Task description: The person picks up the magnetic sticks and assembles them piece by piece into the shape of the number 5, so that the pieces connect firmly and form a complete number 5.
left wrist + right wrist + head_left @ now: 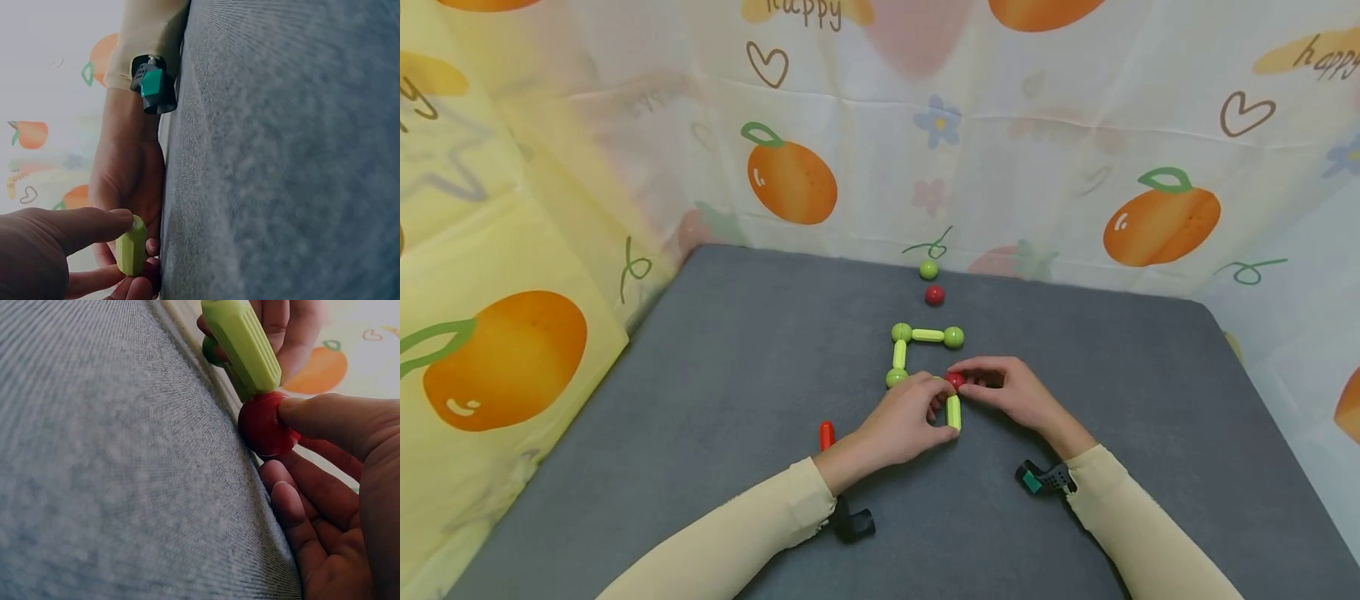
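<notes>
My left hand [898, 427] pinches a yellow-green ribbed rod [953, 413] between thumb and fingers; the left wrist view shows the thumb on the end of the rod [131, 250]. At the rod's far end is a red ball [956, 382], which my right hand [1018, 393] holds between thumb and fingers. In the right wrist view the rod [245, 350] meets the red ball [265, 427] close to the tabletop. Beyond my hands, green balls [953, 337] and yellow-green rods [899, 355] form a joined, angular chain. My left hand partly hides the chain's near side.
A loose red ball [934, 295] and a green ball [928, 269] lie near the back edge of the grey table [737, 350]. One red rod [827, 435] lies beside my left wrist, partly covered. Printed cloth [865, 100] hangs behind the table.
</notes>
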Available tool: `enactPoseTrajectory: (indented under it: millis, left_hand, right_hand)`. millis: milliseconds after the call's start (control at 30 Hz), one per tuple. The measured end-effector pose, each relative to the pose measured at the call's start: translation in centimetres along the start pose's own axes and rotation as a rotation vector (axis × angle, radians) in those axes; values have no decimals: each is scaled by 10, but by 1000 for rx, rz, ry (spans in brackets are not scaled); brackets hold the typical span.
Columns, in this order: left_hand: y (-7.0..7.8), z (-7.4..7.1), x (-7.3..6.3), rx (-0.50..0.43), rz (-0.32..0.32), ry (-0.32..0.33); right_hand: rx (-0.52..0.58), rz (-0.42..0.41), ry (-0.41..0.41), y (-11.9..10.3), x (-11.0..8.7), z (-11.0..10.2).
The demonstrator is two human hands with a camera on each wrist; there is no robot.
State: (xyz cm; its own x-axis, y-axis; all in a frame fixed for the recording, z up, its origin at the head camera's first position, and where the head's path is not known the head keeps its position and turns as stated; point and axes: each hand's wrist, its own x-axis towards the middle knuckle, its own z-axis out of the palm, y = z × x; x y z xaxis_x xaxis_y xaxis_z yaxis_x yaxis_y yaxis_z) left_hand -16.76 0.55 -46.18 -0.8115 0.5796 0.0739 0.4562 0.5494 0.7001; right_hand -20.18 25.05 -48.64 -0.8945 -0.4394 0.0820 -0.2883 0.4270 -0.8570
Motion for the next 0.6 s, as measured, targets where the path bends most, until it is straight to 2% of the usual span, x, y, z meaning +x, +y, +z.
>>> enactPoseTrajectory:
  millis: [367,600]
  left_hand:
    - [1,4,3,46,7,53]
    - [2,3,3,49,24,46]
  right_hand:
    - [-2,4,-1,0,0,0]
    - [2,13,-3,0,0,0]
